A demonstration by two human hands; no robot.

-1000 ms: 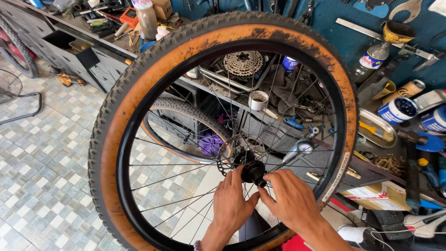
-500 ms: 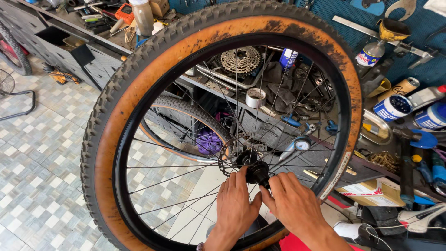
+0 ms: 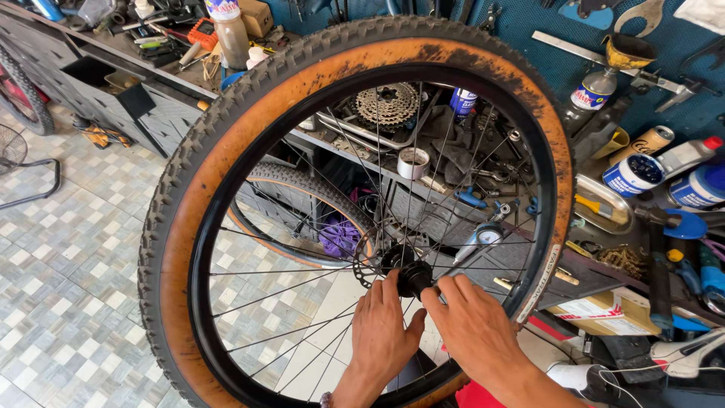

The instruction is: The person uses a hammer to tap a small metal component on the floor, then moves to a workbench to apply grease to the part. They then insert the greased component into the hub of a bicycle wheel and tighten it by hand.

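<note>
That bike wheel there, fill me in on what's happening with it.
A person holds a bicycle wheel upright, with its tan sidewall and knobby tread, above a tiled floor. Both hands are at the centre: the left hand and the right hand have their fingertips on the black hub, beside a small disc rotor. Behind the spokes stands a cluttered workbench with a cassette of sprockets, cans and tools, and a second wheel below it.
</note>
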